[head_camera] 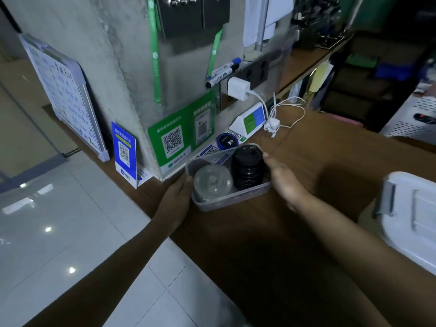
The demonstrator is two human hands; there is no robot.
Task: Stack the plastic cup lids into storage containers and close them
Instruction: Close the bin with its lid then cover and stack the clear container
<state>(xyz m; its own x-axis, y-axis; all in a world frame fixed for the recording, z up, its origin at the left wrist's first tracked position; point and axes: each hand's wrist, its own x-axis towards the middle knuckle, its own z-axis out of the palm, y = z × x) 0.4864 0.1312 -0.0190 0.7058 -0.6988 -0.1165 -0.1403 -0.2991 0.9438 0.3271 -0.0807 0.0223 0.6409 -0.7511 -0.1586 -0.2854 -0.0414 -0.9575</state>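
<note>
A clear plastic storage container (232,201) stands uncovered on the wooden counter by the concrete pillar. Inside it on the left lies a stack of clear cup lids (211,181). A stack of black cup lids (247,168) fills its right half. My left hand (175,199) grips the container's left end. My right hand (283,179) holds the right end, thumb up by the black stack. The container's white lid (415,218) with grey latches lies at the right edge of the view.
QR code signs (173,141) lean against the pillar just behind the container. A blue sign (124,153) and a whiteboard (63,90) stand to the left. A white charger and cable (274,123) lie behind. The counter's left edge drops to a tiled floor (59,220).
</note>
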